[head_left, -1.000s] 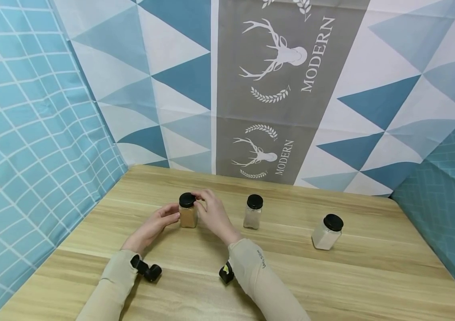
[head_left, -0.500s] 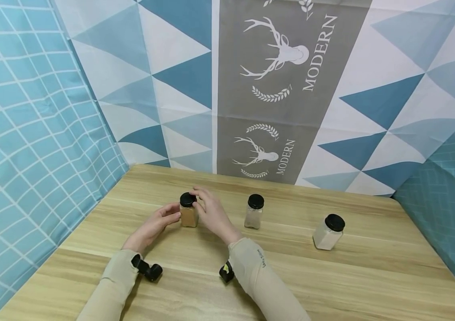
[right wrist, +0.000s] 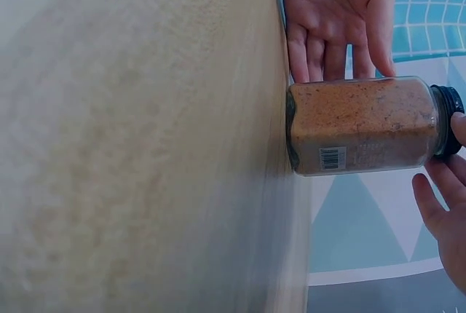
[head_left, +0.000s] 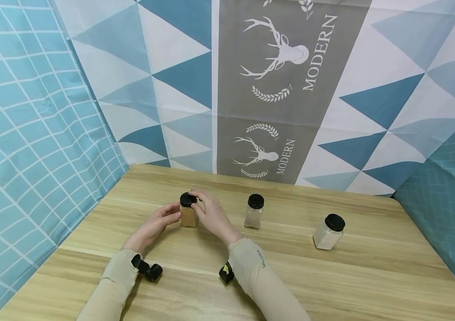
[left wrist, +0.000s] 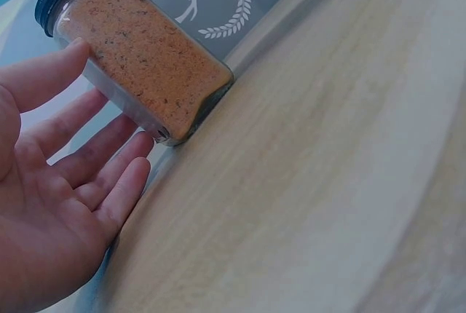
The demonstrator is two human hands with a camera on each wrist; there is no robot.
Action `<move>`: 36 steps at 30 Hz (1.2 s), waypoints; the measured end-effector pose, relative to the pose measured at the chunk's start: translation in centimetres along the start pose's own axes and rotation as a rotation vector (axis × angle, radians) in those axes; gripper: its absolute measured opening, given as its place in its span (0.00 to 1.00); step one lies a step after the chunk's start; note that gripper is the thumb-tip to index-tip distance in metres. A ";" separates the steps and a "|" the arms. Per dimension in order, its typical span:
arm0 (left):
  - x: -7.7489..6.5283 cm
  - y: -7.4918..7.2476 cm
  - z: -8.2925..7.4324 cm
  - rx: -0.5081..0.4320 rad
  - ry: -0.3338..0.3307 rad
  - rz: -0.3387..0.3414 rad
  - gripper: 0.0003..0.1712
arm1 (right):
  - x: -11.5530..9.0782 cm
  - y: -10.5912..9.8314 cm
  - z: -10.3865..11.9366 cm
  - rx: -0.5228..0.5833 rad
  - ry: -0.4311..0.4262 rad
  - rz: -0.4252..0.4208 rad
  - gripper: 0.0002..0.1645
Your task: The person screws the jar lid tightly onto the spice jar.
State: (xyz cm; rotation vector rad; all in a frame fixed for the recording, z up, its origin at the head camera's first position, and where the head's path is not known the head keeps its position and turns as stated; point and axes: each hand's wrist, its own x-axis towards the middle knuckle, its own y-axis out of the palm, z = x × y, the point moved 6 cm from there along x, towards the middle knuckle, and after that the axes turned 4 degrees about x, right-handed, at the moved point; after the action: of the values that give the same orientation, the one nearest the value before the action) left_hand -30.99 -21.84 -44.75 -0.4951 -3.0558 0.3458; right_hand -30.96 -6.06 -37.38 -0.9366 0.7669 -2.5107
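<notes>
A square glass spice jar (head_left: 189,216) of orange-brown powder with dark flecks stands upright on the wooden table, its black lid (head_left: 187,199) on top. My right hand (head_left: 213,217) grips that lid between thumb and fingers; the right wrist view shows the fingertips at the lid's rim. On the jar's left side, my left hand (head_left: 153,227) touches the glass with thumb and fingertips, its fingers extended rather than wrapped round. A barcode label (right wrist: 333,158) shows on one face of the jar in the right wrist view.
To the right stand a jar of greyish contents (head_left: 253,218) and a jar of pale powder (head_left: 326,236), both black-lidded. Patterned cloth (head_left: 267,111) hangs behind the wooden table (head_left: 355,285), and blue checked cloth (head_left: 30,125) hangs at the left.
My right-hand fingers have shifted slightly on the lid. My left hand and the jars stay where they are, apart from a slight shift of the head view.
</notes>
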 end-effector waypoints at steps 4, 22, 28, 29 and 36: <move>0.0 0.1 0.0 -0.004 0.002 0.005 0.34 | 0.0 0.0 -0.1 -0.013 0.002 -0.005 0.20; 0.0 -0.1 -0.1 0.025 -0.002 -0.002 0.35 | -0.2 -0.4 -0.2 0.018 -0.007 -0.039 0.20; 0.0 -0.1 0.1 0.006 -0.008 -0.002 0.34 | -0.3 -0.5 -0.3 0.021 0.003 -0.049 0.19; 0.0 -0.1 0.1 0.000 -0.008 -0.003 0.34 | -0.3 -0.5 -0.4 0.019 0.006 -0.051 0.19; 0.0 -0.2 0.1 0.016 -0.004 -0.008 0.33 | -0.3 -0.6 -0.5 0.004 0.009 -0.083 0.17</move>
State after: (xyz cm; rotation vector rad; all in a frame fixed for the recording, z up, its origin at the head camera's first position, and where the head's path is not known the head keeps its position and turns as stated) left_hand -31.06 -22.00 -44.77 -0.4816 -3.0553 0.3717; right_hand -31.16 -5.27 -37.44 -0.9748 0.7403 -2.5882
